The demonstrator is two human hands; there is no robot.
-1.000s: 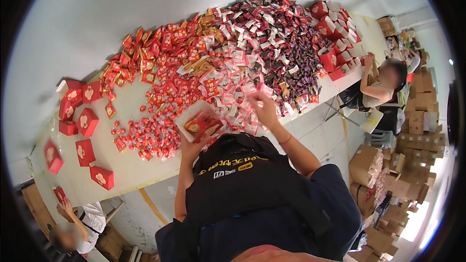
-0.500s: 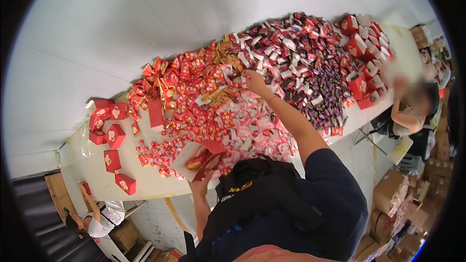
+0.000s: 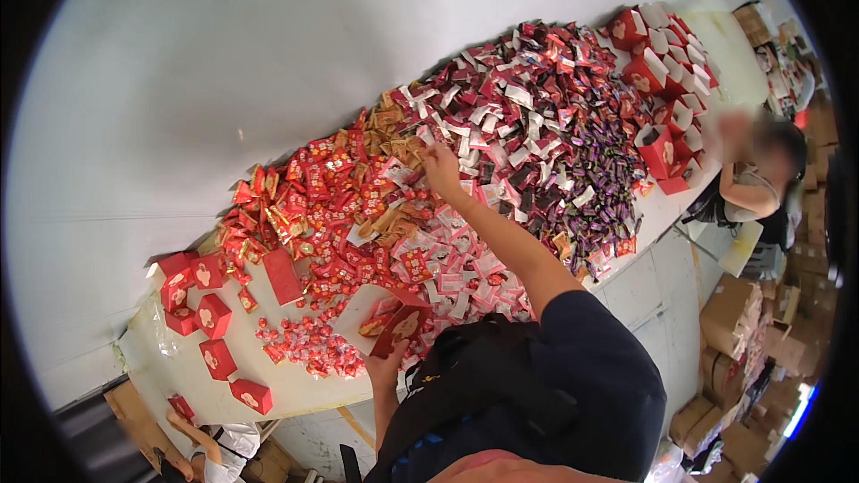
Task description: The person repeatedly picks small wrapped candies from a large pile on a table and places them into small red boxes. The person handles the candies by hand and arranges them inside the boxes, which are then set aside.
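My left hand point(image 3: 385, 367) grips an open red carton point(image 3: 400, 329) from below, near the table's front edge. Its white flap stands up, and a gold-brown packet point(image 3: 376, 320) shows inside. Farther out, my right hand point(image 3: 440, 170) is closed over the heap, with a pale wrapped sweet point(image 3: 426, 136) at its fingertips. Around that hand lie gold-brown packets point(image 3: 380, 134), dark red and white sweets point(image 3: 488, 112) and pink-white packets point(image 3: 456, 241). Red packets point(image 3: 335, 170) spread to the left, and small round red sweets point(image 3: 313, 344) lie beside the carton.
Several closed red boxes point(image 3: 215, 316) stand on the white table point(image 3: 295, 402) at left; another red box point(image 3: 283, 275) lies by the heap. Purple-wrapped sweets point(image 3: 595, 161) and open red cartons point(image 3: 658, 148) are at right. Other people point(image 3: 756, 188) are at both ends. Brown cartons point(image 3: 729, 313) stand behind.
My right hand has moved a little left and nearer over the heap. The carton in my left hand has shifted slightly right and down, as the whole view has turned a little.
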